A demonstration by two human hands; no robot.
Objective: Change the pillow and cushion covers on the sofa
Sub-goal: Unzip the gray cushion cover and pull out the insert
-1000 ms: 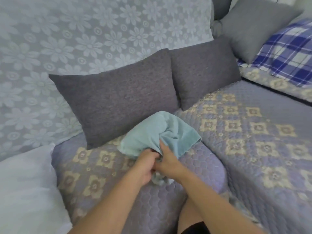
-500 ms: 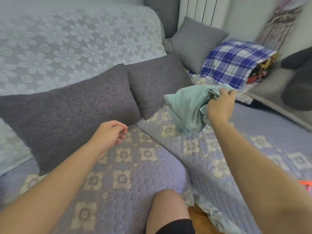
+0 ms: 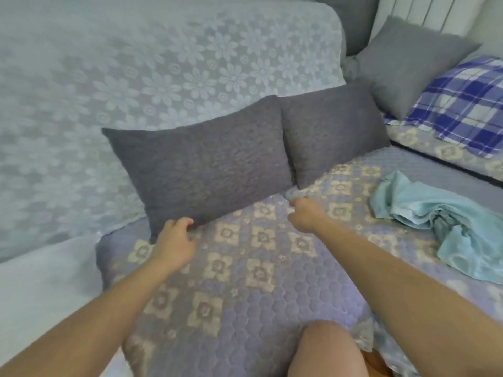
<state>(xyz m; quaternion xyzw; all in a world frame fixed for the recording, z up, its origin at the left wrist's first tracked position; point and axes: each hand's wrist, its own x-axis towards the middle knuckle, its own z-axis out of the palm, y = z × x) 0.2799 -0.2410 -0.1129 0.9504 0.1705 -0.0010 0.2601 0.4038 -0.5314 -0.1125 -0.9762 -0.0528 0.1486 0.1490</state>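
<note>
Crumpled teal cover (image 3: 441, 219) beside right hand (image 3: 304, 216), apart.

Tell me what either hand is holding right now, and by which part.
The left hand touches the bottom left edge of the nearer dark grey pillow, grip unclear. The right hand holds nothing. The teal cover lies loose on the sofa.

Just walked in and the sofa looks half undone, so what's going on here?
A person is changing the cushion covers. Both bare hands reach for the larger dark grey pillow leaning on the sofa back: the left hand touches its lower edge, the right hand is near its lower right corner, holding nothing. A crumpled light blue cover lies loose on the seat to the right.
</note>
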